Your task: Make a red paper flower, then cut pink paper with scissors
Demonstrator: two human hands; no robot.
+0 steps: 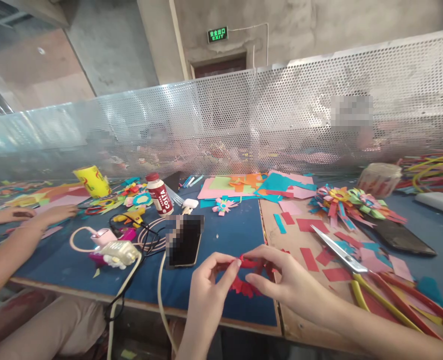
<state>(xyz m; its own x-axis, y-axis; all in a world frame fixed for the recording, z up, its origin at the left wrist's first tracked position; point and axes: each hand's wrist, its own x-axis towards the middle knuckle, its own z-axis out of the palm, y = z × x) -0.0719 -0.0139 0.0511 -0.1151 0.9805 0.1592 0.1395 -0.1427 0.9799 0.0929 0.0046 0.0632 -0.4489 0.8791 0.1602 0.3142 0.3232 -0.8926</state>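
Both my hands pinch a red fringed paper piece [247,286] above the table's near edge. My left hand [210,287] grips its left end with thumb and fingers closed. My right hand [281,280] holds the right end, fingers curled round it. A phone [184,241] lies on the blue table [225,235] just left of my hands. Scissors [341,252] with red and yellow handles rest on a cardboard sheet [292,240] to the right, among cut red paper strips [309,259].
A co-worker's arm [15,240] reaches in at the left. A Costa bottle [160,194], yellow cup [92,181], glue gun [133,216], cables [146,240], coloured paper sheets [244,186] and paper flowers [351,202] lie about. A perforated metal screen [244,120] walls the far side.
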